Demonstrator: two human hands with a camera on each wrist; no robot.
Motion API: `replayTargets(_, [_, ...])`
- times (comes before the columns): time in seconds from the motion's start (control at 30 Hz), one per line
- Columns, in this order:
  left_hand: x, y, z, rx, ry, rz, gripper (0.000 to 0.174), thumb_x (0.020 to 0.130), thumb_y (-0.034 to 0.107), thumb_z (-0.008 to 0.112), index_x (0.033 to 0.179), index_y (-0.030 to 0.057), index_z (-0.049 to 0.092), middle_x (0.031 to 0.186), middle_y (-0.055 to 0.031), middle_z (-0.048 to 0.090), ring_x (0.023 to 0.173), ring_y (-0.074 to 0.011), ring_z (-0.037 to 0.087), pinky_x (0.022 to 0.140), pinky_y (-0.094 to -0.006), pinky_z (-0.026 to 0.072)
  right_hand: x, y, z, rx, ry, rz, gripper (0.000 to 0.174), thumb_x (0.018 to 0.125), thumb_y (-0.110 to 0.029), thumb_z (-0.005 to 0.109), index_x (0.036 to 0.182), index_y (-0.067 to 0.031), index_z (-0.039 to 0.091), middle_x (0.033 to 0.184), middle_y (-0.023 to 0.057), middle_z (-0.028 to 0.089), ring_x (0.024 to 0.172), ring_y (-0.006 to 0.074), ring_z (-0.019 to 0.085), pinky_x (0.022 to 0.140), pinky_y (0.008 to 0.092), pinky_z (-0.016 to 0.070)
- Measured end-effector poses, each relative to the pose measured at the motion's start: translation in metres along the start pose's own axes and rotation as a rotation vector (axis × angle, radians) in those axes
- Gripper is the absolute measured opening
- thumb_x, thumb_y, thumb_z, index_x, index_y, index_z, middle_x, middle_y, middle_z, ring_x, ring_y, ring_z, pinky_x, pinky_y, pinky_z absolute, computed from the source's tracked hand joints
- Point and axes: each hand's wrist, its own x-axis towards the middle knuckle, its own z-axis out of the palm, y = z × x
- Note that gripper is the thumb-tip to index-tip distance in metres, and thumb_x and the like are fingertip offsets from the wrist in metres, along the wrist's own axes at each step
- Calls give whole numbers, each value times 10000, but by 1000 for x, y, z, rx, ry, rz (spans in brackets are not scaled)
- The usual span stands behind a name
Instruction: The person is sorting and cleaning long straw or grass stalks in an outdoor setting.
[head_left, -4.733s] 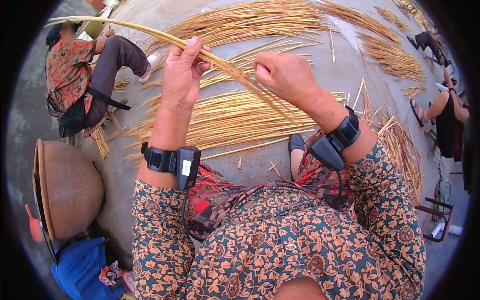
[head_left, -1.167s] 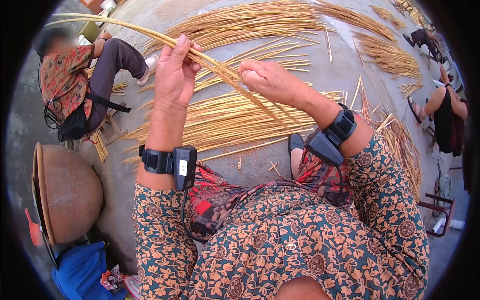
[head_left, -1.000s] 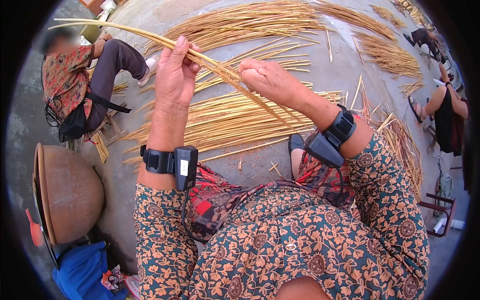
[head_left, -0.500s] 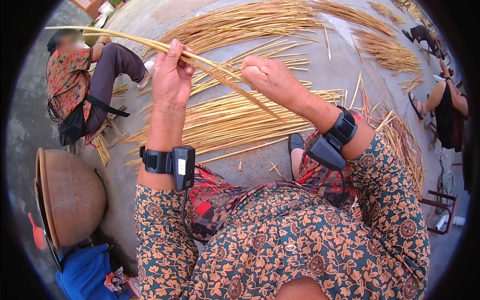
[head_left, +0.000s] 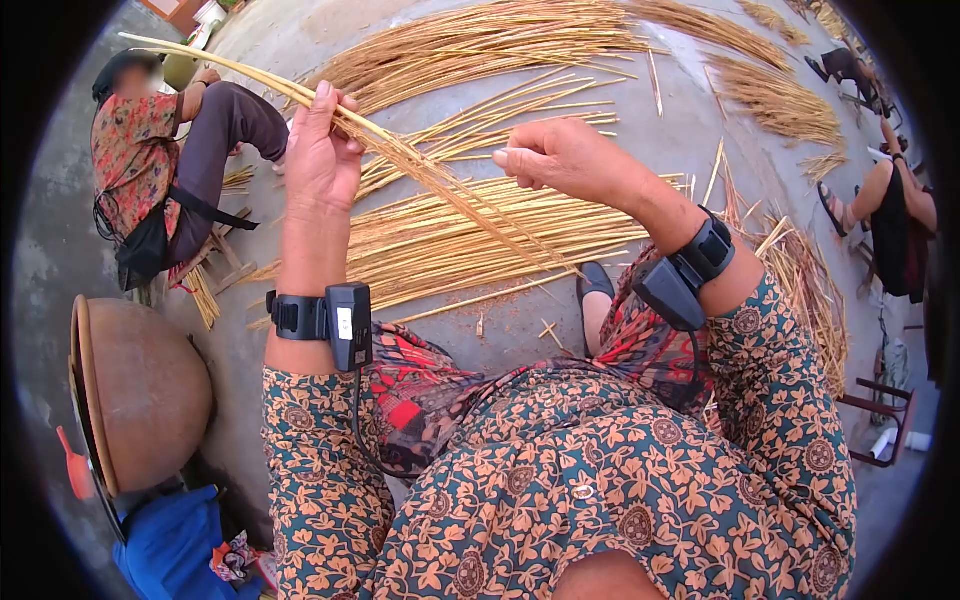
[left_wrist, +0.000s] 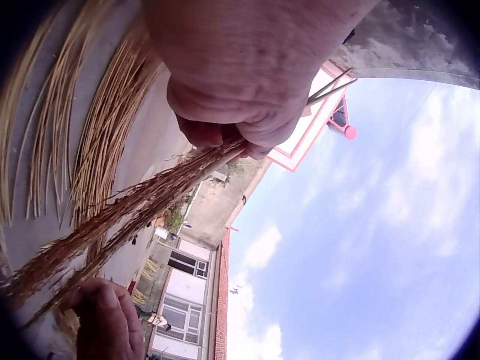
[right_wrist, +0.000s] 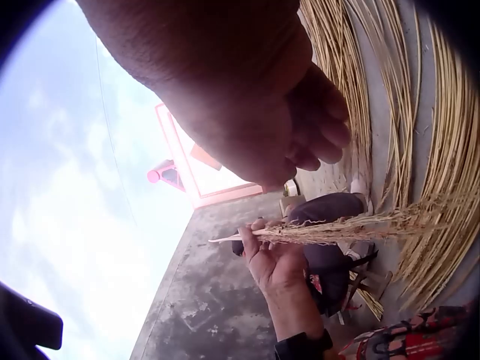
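My left hand [head_left: 325,160] pinches a few pale broomcorn stalks [head_left: 430,168] between thumb and fingers. Their smooth ends reach to the upper left, and the brushy brown heads hang down to the right. In the left wrist view the seed heads [left_wrist: 112,217] fan out below the grip. My right hand [head_left: 580,160] is a short way right of the stalks, fingers curled and thumb pointing left, with nothing seen in it. From the right wrist view, the curled fingers [right_wrist: 319,135] of that hand hang above the bunch, apart from it.
Rows of broomcorn stalks [head_left: 480,230] lie on the concrete ground ahead, with bigger piles [head_left: 500,45] farther back. A seated person [head_left: 140,170] is at the left, near a large clay pot [head_left: 150,395]. More people sit at the right beside a small stool [head_left: 880,425].
My right hand has come away from the stalks, where its fingers were at the seed heads, and moved right. My left hand has shifted slightly left, still pinching the stalks.
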Motion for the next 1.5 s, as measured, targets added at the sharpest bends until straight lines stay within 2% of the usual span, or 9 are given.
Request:
replayTargets(0.17, [-4,-9,18,3,-55,-17,134,883,204,626,885,83,568,732,-33,617,602,-83,545,435,-193,373,14,10,15,292,23,-73,421,869,-406,612,1021,-14,637,821,26,627,724,88,557,641,237,459])
replayTargets(0.37, [-7,-16,30,23,-119,-26,123,891,204,613,888,87,571,747,-34,619,622,-79,548,444,-184,388,10,-5,19,580,-159,-73,284,903,-311,587,1008,-54,647,817,-28,607,713,57,524,635,203,421])
replayTargets(0.73, [-6,-12,30,42,-124,-10,133,914,209,578,900,78,555,783,-34,618,702,-90,570,452,-184,385,11,-5,16,386,-99,-12,209,914,-187,475,960,-27,603,737,-19,554,650,60,504,579,217,432])
replayTargets(0.87, [-8,-14,36,29,-30,16,122,903,194,594,890,79,556,719,-50,629,591,-82,543,438,-190,384,11,-8,11,152,-27,71,194,868,-147,456,956,-27,579,732,-5,555,627,73,505,553,222,440])
replayTargets(0.97, [-1,-13,25,-8,5,41,123,900,192,599,892,81,547,713,-55,628,569,-79,528,430,-192,379,13,4,16,278,-29,141,226,885,-179,476,1039,-37,563,783,13,576,716,96,545,632,245,462])
replayTargets(1.1, [-6,-14,33,42,38,27,134,891,190,614,907,81,539,716,-64,631,548,-78,512,426,-193,372,15,3,17,459,79,-26,428,878,-303,608,1197,-45,486,893,67,594,902,130,549,788,297,448])
replayTargets(1.23, [-9,-21,42,109,47,-15,167,876,198,635,929,81,529,751,-74,643,597,-80,527,448,-189,382,13,-7,22,332,-73,-1,464,871,-277,637,1217,-31,450,842,22,590,740,99,573,681,238,475])
replayTargets(1.37, [-9,-15,41,22,-57,-92,163,878,198,630,948,87,533,820,-77,656,692,-78,548,494,-194,407,13,-4,20,819,-144,64,282,919,-226,568,1112,-34,498,770,3,584,664,58,570,591,181,475])
replayTargets(1.5, [-15,-5,43,43,-151,-123,129,890,179,608,960,89,548,861,-73,660,732,-77,555,520,-199,423,9,0,14,872,-239,152,287,939,-282,529,1104,-47,516,784,13,605,656,70,586,555,181,482])
